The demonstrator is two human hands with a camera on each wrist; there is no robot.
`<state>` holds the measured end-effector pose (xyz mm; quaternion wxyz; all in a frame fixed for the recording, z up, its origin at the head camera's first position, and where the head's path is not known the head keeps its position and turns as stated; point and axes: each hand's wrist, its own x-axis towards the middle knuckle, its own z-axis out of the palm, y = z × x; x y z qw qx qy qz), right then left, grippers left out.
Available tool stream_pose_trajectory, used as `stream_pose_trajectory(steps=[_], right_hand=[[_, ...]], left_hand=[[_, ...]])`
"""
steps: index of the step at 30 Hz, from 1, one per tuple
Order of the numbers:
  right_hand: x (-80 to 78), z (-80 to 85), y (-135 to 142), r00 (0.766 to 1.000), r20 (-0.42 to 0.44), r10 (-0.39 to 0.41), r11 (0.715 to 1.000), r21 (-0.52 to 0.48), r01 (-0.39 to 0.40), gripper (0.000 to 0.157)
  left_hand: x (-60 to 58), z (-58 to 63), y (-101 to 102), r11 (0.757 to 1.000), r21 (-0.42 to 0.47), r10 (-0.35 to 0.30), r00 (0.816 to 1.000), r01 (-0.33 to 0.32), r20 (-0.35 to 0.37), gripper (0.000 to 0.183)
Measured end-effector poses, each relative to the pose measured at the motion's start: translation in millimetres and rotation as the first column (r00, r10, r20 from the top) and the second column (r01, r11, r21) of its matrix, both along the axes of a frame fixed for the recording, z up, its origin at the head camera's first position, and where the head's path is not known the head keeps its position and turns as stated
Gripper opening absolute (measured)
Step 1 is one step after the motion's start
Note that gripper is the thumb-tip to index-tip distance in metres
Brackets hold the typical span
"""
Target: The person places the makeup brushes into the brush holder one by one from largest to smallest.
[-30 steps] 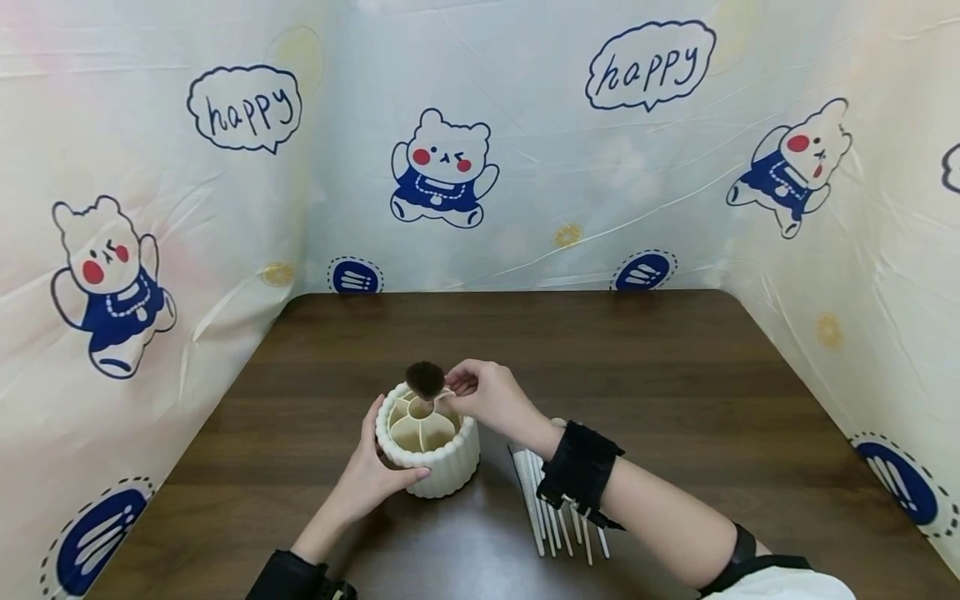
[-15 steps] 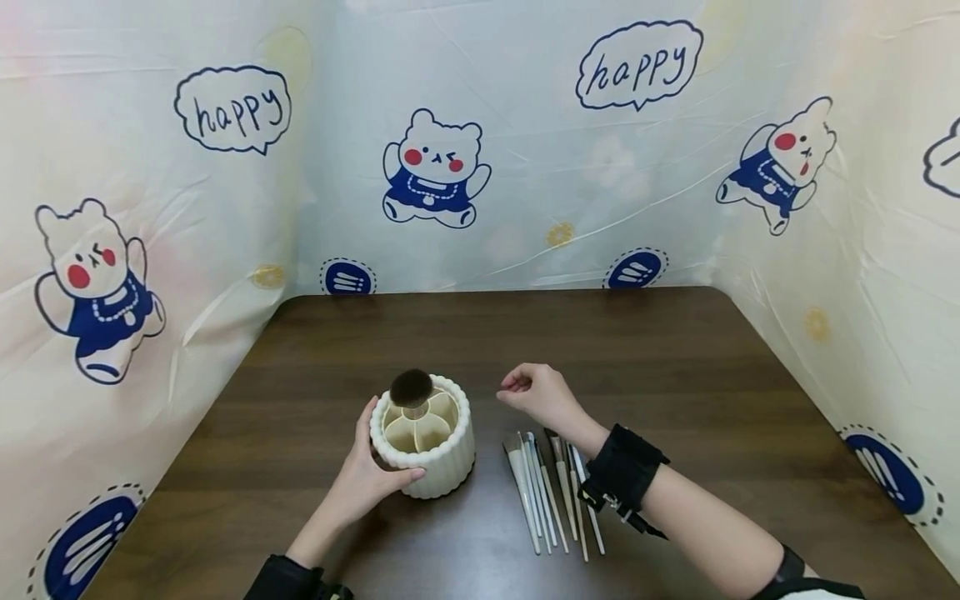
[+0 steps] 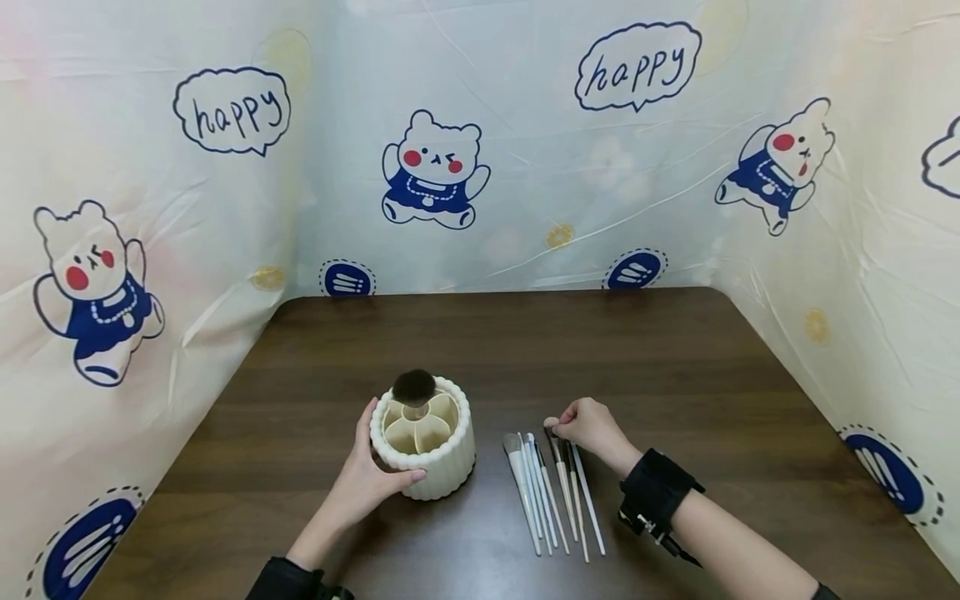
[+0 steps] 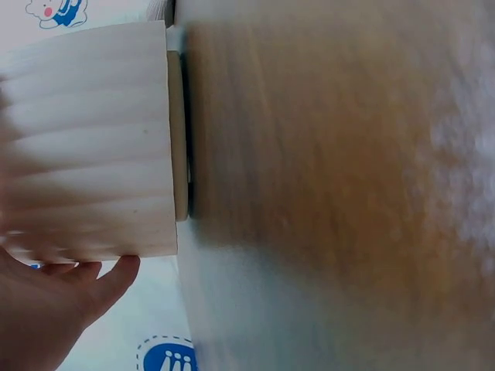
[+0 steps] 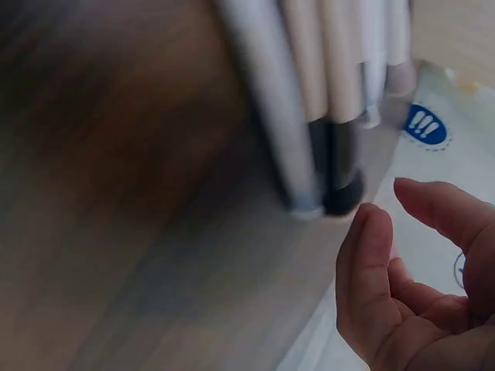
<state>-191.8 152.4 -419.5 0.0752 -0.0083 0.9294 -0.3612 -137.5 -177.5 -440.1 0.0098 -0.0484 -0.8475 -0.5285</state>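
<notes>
- Left hand grips the cup; right hand, fingers narrowly parted, at the brushes.
- They look light, stiff-handled, soft-tipped: best pinched mid-handle.

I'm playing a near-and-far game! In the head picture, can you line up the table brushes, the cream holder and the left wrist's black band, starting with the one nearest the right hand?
1. Table brushes: closest, by the fingertips of the right hand.
2. Cream holder: next, left of the brushes.
3. Black band: farthest, down at the bottom left.
</notes>
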Motion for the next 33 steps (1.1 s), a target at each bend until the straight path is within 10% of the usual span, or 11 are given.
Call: stream_pose_trajectory(steps=[12,33], right_hand=[[0.5,-12.4,-3.1,0.996,0.068,0.056,0.998,0.023,-0.057,0.050],[-0.7,-11.7,-17.8,0.998,0.034,0.055,0.994,0.097,-0.058,0.055]], left_hand=[[0.2,-1.7,-1.3,1.000,-0.005,-0.007,1.000,0.006,-0.014,0.120],[-0.4,-1.7,-1.3,1.000,0.007,-0.005,1.000,0.005,-0.018,0.120]])
